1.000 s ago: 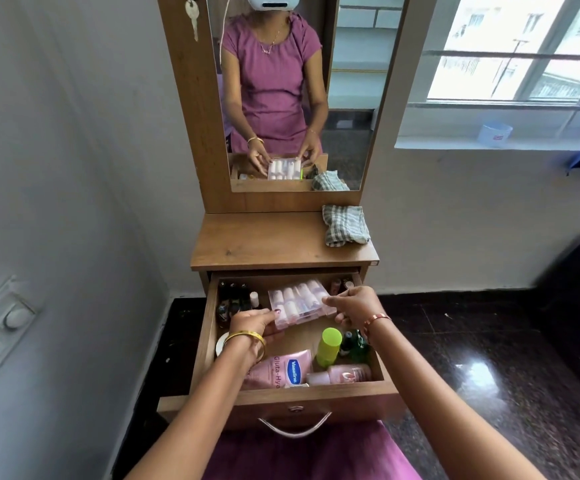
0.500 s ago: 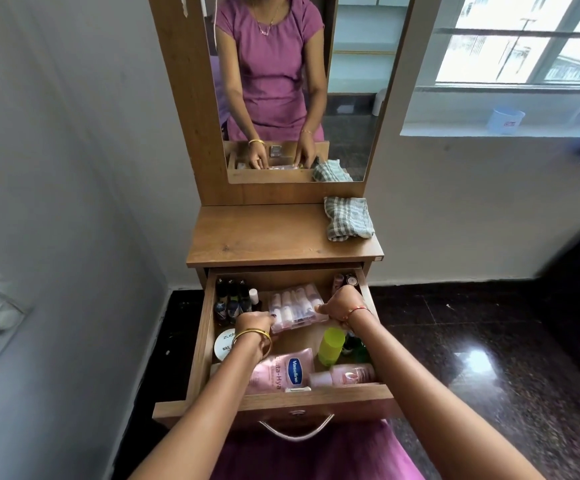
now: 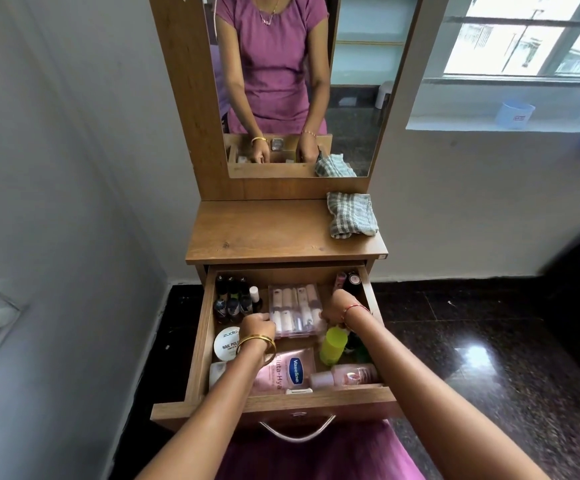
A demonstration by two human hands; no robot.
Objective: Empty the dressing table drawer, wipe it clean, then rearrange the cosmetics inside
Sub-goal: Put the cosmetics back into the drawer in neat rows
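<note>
Drawer (image 3: 198, 348) pulled out, full. Clear case (image 3: 295, 311) of small tubes lies flat mid-drawer, toward the back. Left hand (image 3: 258, 326) grips its left edge, fingers curled; right hand (image 3: 337, 308) grips its right edge likewise. Nail polish bottles (image 3: 233, 299) at back left, pink tube (image 3: 283, 374) at front. Checked cloth (image 3: 351, 214) on tabletop, right.

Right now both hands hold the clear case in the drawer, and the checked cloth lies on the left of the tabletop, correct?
Not quite. The head view shows the checked cloth at the right of the tabletop. The left hand and right hand do hold the clear case in the drawer.
</note>
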